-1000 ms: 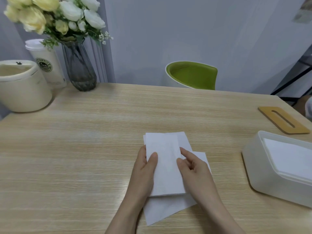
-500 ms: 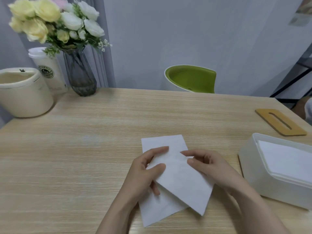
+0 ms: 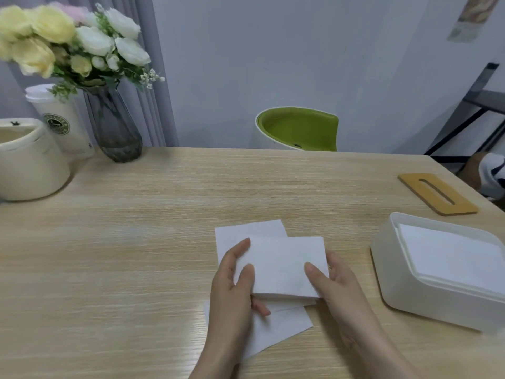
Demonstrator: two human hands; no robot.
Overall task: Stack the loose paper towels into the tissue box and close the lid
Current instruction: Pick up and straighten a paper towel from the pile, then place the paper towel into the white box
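Observation:
Both hands hold a folded white paper towel just above the table, near its front middle. My left hand pinches its left end, thumb on top and fingers underneath. My right hand pinches its right end the same way. Another white paper towel lies flat on the table beneath it, sticking out behind and in front. The open white tissue box stands at the right with a stack of white towels inside. Its wooden slotted lid lies flat behind the box.
At the back left of the wooden table stand a cream pot, a lidded paper cup and a grey glass vase of flowers. A green chair is behind the table's far edge.
The top towel was lifted off the sheet below and turned from lengthwise to crosswise. Both hands shifted to its two ends. The view moved slightly left.

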